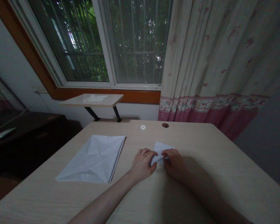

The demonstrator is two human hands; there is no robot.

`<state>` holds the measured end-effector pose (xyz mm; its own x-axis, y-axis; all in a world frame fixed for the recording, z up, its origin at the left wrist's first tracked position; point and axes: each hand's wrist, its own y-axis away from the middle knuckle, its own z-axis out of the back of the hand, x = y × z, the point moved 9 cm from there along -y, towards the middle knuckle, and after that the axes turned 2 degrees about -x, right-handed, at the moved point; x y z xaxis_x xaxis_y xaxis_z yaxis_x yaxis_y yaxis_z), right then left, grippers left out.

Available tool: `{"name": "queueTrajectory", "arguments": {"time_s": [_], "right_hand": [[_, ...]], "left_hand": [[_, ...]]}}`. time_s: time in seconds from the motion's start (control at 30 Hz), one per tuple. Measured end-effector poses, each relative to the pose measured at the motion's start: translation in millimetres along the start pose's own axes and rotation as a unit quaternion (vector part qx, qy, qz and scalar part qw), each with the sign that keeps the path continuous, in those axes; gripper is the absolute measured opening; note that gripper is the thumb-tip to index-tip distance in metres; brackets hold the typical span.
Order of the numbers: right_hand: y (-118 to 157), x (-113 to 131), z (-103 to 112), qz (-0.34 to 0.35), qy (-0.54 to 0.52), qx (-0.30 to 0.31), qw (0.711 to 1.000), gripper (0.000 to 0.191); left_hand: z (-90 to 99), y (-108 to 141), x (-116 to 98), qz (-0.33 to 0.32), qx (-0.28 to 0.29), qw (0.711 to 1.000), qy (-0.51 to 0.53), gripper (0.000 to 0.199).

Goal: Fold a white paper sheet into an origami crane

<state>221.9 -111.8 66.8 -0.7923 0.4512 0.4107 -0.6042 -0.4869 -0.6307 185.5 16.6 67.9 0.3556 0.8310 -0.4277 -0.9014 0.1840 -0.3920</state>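
A small folded piece of white paper [162, 147] lies on the desk between my two hands, its far edge uncovered. My left hand [143, 163] grips the paper's left side, with curled fingers beyond it and the thumb nearer to me. On the right side, my right hand [176, 164] is closed, its thumb and index finger pinching the paper by the near right part. The fingers cover much of the paper's lower half, so its exact folds are hidden. To the left of my left hand lies a stack of larger creased white paper sheets [93, 158].
The pale wooden desk [135, 199] has a round cable hole [165, 125] near its back edge. A raised shelf [112, 99] at the back left carries a crumpled white tissue [96, 98]. Behind are a window [140, 56] and a long curtain [207, 62].
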Motion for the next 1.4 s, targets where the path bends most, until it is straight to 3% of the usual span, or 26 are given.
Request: {"name": "queueTrajectory", "arguments": {"time_s": [0.37, 0.5, 0.77, 0.97, 1.4], "right_hand": [[4, -9, -14, -0.081, -0.09, 0.08, 0.989, 0.011], [5, -11, -15, -0.083, -0.098, 0.078, 0.989, 0.011], [0, -6, -9, -0.051, -0.021, 0.058, 0.997, 0.014], [-2, -3, -14, -0.05, 0.015, 0.083, 0.995, 0.015], [-2, -2, -21, -0.028, 0.073, 0.104, 0.992, 0.012]], "left_hand": [[-2.3, 0, 9, 0.034, -0.009, 0.998, 0.046, 0.044], [-3.4, 0, 11, 0.035, -0.013, 0.996, 0.075, 0.045], [-6.5, -2, 11, 0.025, -0.006, 0.996, 0.089, 0.038], [-9.3, -2, 11, 0.006, -0.01, 0.997, 0.073, 0.028], [-9.5, -2, 9, 0.012, 0.016, 0.999, -0.045, 0.02]]}}
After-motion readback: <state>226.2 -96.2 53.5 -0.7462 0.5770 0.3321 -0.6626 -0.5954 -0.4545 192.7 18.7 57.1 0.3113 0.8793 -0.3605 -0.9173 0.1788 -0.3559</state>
